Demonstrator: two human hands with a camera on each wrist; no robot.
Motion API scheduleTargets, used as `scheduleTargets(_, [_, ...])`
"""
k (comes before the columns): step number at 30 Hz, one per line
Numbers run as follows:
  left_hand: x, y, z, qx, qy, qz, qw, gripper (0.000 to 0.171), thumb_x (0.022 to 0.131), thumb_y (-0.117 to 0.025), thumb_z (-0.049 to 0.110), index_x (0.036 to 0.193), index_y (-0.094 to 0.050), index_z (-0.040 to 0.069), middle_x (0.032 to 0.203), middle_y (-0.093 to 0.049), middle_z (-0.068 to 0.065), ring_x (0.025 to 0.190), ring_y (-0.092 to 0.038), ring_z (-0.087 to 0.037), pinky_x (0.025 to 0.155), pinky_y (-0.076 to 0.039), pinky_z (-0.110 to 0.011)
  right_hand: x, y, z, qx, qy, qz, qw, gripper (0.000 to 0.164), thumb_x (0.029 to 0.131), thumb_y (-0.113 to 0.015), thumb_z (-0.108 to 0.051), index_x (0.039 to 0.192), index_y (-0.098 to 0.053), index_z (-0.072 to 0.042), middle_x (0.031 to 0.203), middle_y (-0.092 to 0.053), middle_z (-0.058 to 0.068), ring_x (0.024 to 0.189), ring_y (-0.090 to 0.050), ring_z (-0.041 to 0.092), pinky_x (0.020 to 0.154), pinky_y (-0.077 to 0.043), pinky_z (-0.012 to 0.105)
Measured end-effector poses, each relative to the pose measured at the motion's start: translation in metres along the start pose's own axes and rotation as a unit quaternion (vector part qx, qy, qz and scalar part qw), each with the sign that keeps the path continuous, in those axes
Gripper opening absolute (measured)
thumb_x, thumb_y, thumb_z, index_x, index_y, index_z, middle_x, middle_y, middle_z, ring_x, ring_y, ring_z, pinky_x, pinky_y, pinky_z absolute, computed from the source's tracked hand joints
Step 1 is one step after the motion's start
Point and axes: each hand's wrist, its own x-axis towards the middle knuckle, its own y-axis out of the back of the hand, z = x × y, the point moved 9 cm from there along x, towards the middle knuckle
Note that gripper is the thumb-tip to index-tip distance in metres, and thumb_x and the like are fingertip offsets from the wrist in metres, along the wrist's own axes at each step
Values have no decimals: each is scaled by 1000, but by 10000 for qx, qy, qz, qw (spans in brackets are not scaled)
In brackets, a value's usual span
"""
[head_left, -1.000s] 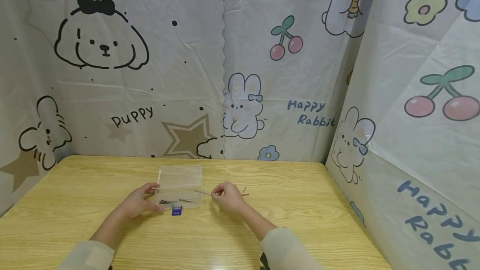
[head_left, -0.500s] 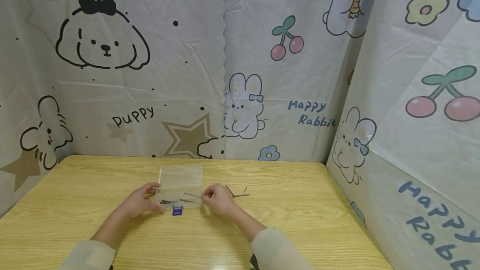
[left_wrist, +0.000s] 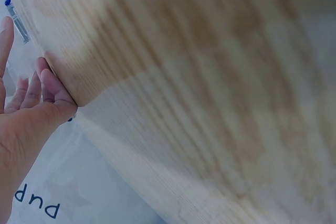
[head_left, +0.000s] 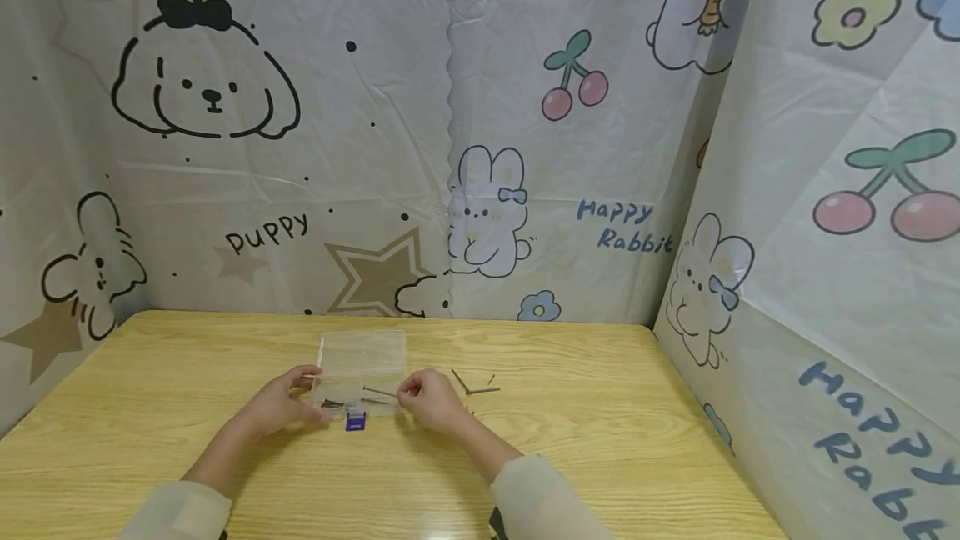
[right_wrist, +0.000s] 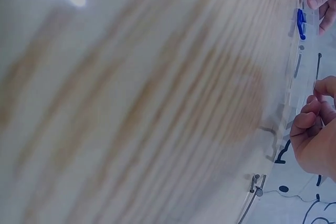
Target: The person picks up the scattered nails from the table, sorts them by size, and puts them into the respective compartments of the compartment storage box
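Note:
A clear plastic box [head_left: 363, 355] stands with its lid up on the wooden table, a blue latch [head_left: 356, 421] at its front. My left hand [head_left: 281, 400] holds the box by its left end, thumb at the front corner and fingers farther back. Inside the box lie several dark nails [head_left: 333, 403] on the left and one nail [head_left: 375, 401] nearer the middle. My right hand [head_left: 430, 398] pinches another long thin nail [head_left: 378, 392] at the box's right end. That nail [right_wrist: 318, 65] points in over the box with its flat head away from my fingers.
Right of the box, a few loose nails [head_left: 483, 391] lie on the wooden table [head_left: 600, 423], some close beside my right wrist. A printed cloth [head_left: 360, 165] hangs behind the table and along its right side.
My right hand has moved left with the nail, bringing it in over the box. Loose nails formerly hidden behind that hand now show. My left hand has stayed at the box.

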Motion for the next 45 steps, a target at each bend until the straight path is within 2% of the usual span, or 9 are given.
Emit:
scheduleTargets(8, [-1, 0, 2, 3, 3, 17, 10000, 92, 71, -81, 28, 140, -30, -4, 139, -33, -37, 129, -29, -56, 100, -36, -61, 2, -2, 3, 41, -73, -12, 10000, 11, 89, -60, -13, 88, -69, -6, 75, -59, -3, 65, -47, 4, 57, -41, 18])
scheduleTargets(11, [-2, 0, 2, 4, 14, 38, 10000, 92, 71, -82, 28, 140, -30, -4, 139, -33, -37, 124, -39, -53, 98, -39, -59, 3, -3, 4, 41, -82, -24, 10000, 11, 89, -60, -13, 88, -69, -7, 75, -59, -3, 64, -47, 4, 56, -41, 18])
scheduleTargets(15, [-1, 1, 1, 32, 26, 76, 10000, 92, 70, -82, 27, 139, -31, -4, 137, -35, -37, 110, -55, -43, 96, -42, -57, 3, -4, 5, 41, -103, -26, 9999, 11, 89, -60, -13, 87, -69, -7, 74, -58, -3, 64, -46, 4, 55, -40, 17])
scheduleTargets(18, [-1, 1, 1, 54, 16, 72, 10000, 91, 70, -82, 27, 139, -31, -5, 137, -35, -37, 106, -58, -37, 95, -43, -56, 2, -3, 4, 49, -115, 10, 9999, 11, 88, -61, -13, 87, -69, -7, 74, -59, -3, 64, -47, 4, 55, -41, 17])
scheduleTargets(25, [-1, 0, 1, 18, -23, 7, 10000, 91, 72, -81, 28, 139, -30, -5, 139, -32, -38, 116, -49, -49, 96, -42, -57, -1, 2, 0, 52, -158, 59, 9998, 11, 88, -62, -16, 88, -70, -8, 76, -60, -4, 66, -47, 3, 55, -41, 17])
scheduleTargets(31, [-1, 0, 1, 11, 11, 10, 10000, 91, 71, -81, 27, 139, -30, -4, 138, -32, -39, 107, -57, -41, 95, -43, -56, -2, 14, -1, 112, -117, 129, 9998, 13, 88, -64, -17, 90, -71, -7, 77, -58, -2, 68, -46, 5, 54, -39, 18])
scheduleTargets(34, [-1, 1, 1, 92, 27, 28, 10000, 91, 72, -81, 28, 140, -30, -4, 138, -32, -38, 114, -51, -47, 96, -40, -59, -2, 22, 4, 104, -174, 166, 9997, 12, 89, -63, -18, 90, -71, -9, 79, -58, -2, 70, -46, 7, 56, -39, 19])
scheduleTargets(38, [-1, 1, 1, 202, 26, 25, 9998, 91, 73, -80, 29, 141, -29, -4, 139, -32, -38, 126, -33, -56, 98, -35, -63, -4, 33, 10, -49, -231, 238, 9994, 11, 89, -63, -19, 90, -70, -10, 82, -59, -1, 73, -48, 10, 60, -40, 23])
scheduleTargets(45, [-1, 0, 2, 172, -39, 3, 9998, 90, 73, -80, 28, 140, -29, -4, 139, -33, -37, 127, -30, -57, 98, -35, -64, -11, 56, 26, -235, -226, 406, 9986, 11, 89, -63, -18, 91, -70, -10, 85, -60, 1, 74, -48, 11, 60, -41, 24])
